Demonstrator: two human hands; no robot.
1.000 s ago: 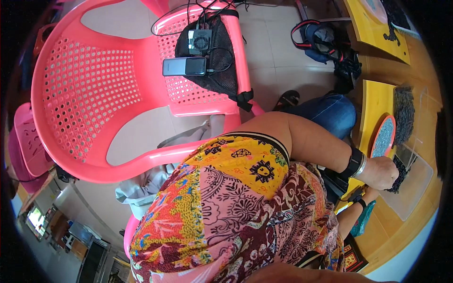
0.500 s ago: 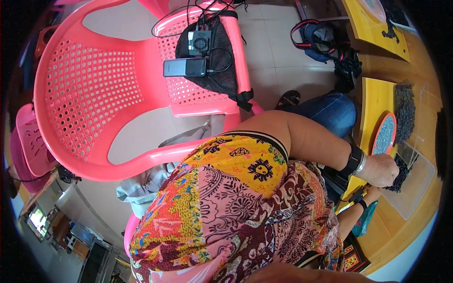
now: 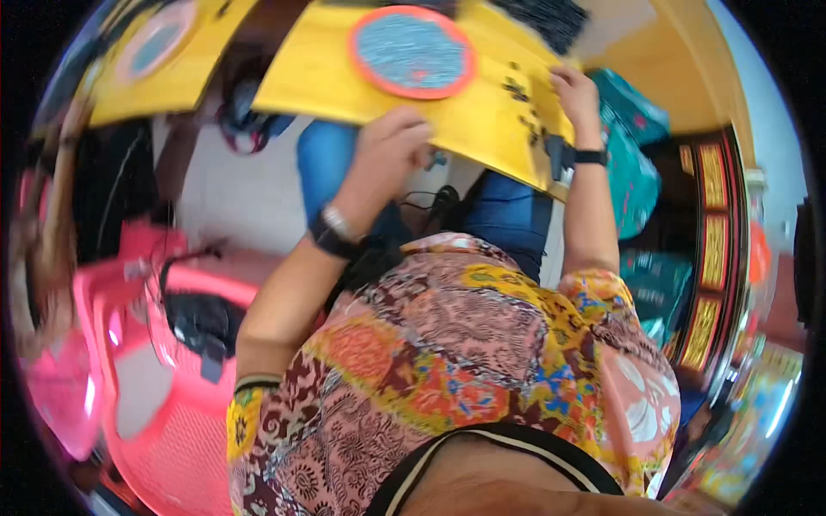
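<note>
My left hand [image 3: 387, 159] is at the near edge of the yellow board [image 3: 301, 82], just below the orange-rimmed round dish [image 3: 471, 60]. Its fingers are curled together; whatever they hold, if anything, is hidden and slightly blurred. Small grey-blue pieces [image 3: 404, 47] fill the dish. Over the right part of the board is my right hand [image 3: 578, 96], fingers bent and thumb drawn in, with its fingertips too unclear to show what is in them. Beside it lie several small black pieces [image 3: 520, 90] scattered on the yellow surface. A dark heap [image 3: 546, 21] sits beyond, blurred.
Teal bags [image 3: 632, 176] stand right of my right forearm, beside a dark cabinet with gold panels [image 3: 714, 176]. At left are a pink chair [image 3: 185, 430] with a black pouch [image 3: 202, 322], another person's arm [image 3: 64, 185], and a second yellow board [image 3: 185, 90] with a dish.
The view has swung round to face the board. My left hand has left the clear tray with black pieces and come back to the board's near edge. My right hand now shows fully.
</note>
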